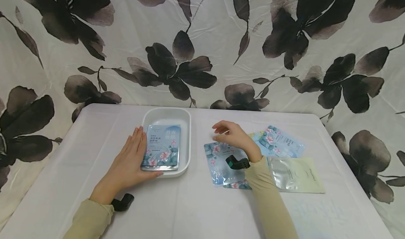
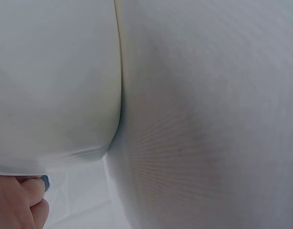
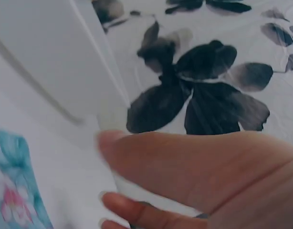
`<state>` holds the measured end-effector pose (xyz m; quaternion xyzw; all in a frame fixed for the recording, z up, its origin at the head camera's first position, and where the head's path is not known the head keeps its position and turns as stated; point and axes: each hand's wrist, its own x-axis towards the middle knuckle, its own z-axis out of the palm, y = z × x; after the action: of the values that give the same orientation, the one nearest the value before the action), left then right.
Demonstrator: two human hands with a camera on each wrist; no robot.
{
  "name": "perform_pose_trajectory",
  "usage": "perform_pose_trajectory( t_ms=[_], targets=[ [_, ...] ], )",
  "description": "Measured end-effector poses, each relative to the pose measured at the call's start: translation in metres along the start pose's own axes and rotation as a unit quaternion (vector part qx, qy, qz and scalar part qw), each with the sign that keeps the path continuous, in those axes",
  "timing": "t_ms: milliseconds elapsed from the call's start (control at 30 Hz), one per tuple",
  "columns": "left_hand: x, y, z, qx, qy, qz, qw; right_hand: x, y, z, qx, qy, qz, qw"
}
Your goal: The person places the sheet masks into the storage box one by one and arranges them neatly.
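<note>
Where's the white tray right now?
In the head view, the white tray stands on the table, left of centre, with the left hand at its left side and a blue packet inside.

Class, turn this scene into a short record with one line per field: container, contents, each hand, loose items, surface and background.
Container: white tray
Contents: blue floral packet, printed side up, a silver edge showing along its near side
Left hand: the left hand lies along the tray's left side, fingers straight
Right hand: the right hand is over the loose items, fingers bent, nothing seen in it
Loose items: blue packets, overlapping; silver and pale green packet
Surface: white-covered table
Background: cloth with dark flowers
</note>
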<state>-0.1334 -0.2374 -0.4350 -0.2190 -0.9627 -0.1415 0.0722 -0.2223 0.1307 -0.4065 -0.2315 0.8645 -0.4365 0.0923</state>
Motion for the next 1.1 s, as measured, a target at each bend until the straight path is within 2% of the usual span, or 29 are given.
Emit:
perform_pose_trajectory(
  t_ms=[133, 200, 300, 367, 467, 633, 867, 967, 1100],
  targets=[
    [0.0, 0.0, 0.001, 0.001, 0.002, -0.001, 1.0, -0.004, 0.005, -0.008, -0.079, -0.029, 0.069, 0.9941],
    [0.0, 0.0, 0.001, 0.002, 0.004, 0.001, 1.0, -0.006, 0.007, -0.01, -0.109, -0.045, 0.117, 0.9861],
    [0.0, -0.001, 0.001, 0.001, 0.005, 0.003, 1.0, -0.009, 0.007, -0.01, -0.157, -0.072, 0.18, 0.9684],
    [0.0, 0.0, 0.0, 0.0, 0.004, 0.003, 1.0, -0.01, 0.008, -0.007, -0.187, -0.088, 0.198, 0.9581],
    [0.0, 0.001, 0.0, 0.0, 0.002, 0.002, 1.0, -0.011, 0.01, -0.002, -0.218, -0.095, 0.205, 0.9493],
    [0.0, 0.001, 0.0, -0.001, -0.003, -0.002, 1.0, -0.01, 0.012, 0.003, -0.229, -0.087, 0.213, 0.9459],
    [0.0, 0.001, -0.001, 0.001, -0.003, -0.003, 1.0, -0.005, 0.008, 0.004, -0.24, -0.096, 0.22, 0.9407],
    [0.0, 0.001, -0.001, 0.0, -0.005, -0.005, 1.0, -0.004, 0.007, 0.005, -0.23, -0.096, 0.221, 0.9428],
    [0.0, 0.002, 0.0, -0.004, -0.009, -0.01, 0.9999, -0.003, 0.01, 0.006, -0.2, -0.076, 0.217, 0.9525]
  ],
)
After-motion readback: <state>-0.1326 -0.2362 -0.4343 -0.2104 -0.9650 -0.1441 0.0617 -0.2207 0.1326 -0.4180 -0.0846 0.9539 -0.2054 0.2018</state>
